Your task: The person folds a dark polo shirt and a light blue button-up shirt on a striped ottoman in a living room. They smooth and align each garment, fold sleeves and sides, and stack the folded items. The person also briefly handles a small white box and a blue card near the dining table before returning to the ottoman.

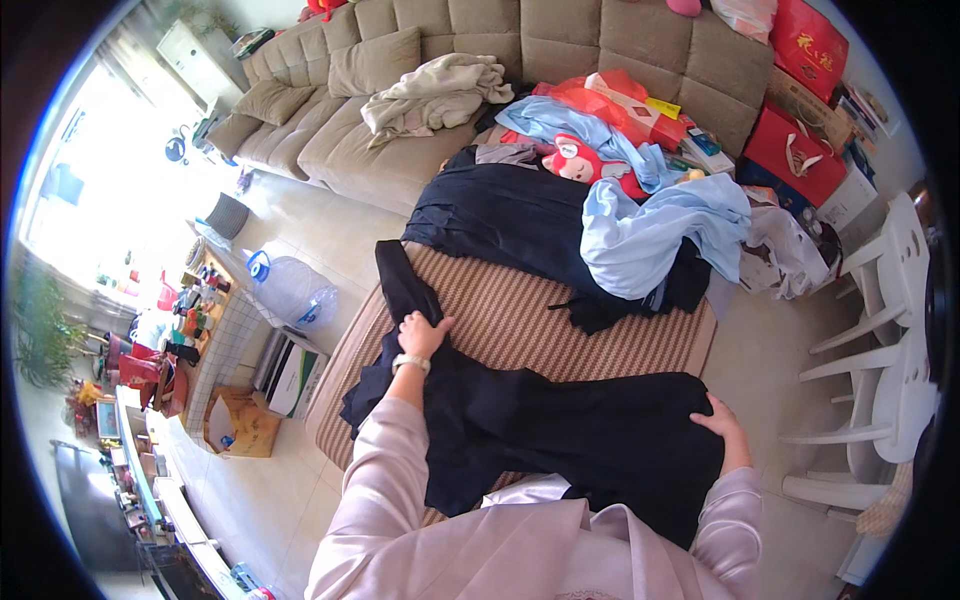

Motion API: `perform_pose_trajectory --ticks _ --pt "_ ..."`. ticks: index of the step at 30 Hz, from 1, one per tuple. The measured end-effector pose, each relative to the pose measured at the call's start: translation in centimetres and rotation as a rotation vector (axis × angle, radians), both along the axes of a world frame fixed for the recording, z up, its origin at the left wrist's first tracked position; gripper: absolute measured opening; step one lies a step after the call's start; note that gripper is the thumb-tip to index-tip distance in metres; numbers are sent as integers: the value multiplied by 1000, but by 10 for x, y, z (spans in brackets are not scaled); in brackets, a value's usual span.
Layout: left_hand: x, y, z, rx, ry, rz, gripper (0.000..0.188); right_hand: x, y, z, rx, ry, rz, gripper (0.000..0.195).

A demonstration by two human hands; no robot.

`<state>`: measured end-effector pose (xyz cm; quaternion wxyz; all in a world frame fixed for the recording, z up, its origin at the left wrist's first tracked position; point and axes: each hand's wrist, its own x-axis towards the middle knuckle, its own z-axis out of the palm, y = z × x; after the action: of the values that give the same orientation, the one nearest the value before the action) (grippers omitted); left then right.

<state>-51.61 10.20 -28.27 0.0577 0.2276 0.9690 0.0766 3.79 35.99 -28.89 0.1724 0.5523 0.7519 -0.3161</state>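
A black long-sleeved garment [562, 412] lies spread over a padded seat [487, 300] with a brown-and-cream woven cover. My left hand [422, 335], with a pale watch or bracelet at the wrist, rests on its sleeve, thumb spread away from the fingers. Whether those fingers pinch the cloth is hidden. At the garment's right edge, my right hand [718, 421] holds the fabric, thumb on top and the other fingers out of sight. Beyond lie a dark folded garment [502, 206] and a light blue garment [652, 232]. White satiny cloth [529, 489] shows near my body.
A beige sofa [390, 139] holds a crumpled blanket [442, 94] and a red plush toy [576, 159] among clothes. Left of the seat stand a large clear water bottle [296, 289] and a cardboard bag [247, 424]. White chairs [892, 360] and red gift bags [787, 154] are at right.
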Motion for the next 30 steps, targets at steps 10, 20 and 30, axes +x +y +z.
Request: perform_pose_trajectory --ticks 10,20,30 --pt "-41 -46 -41 1584 -773 227 7 -34 -5 -24 305 -78 315 108" --pt "-4 -334 -122 1558 -401 1185 27 -35 24 -40 484 212 374 27" --pt "-12 -130 41 322 -546 -613 49 -14 30 76 634 335 214 29"
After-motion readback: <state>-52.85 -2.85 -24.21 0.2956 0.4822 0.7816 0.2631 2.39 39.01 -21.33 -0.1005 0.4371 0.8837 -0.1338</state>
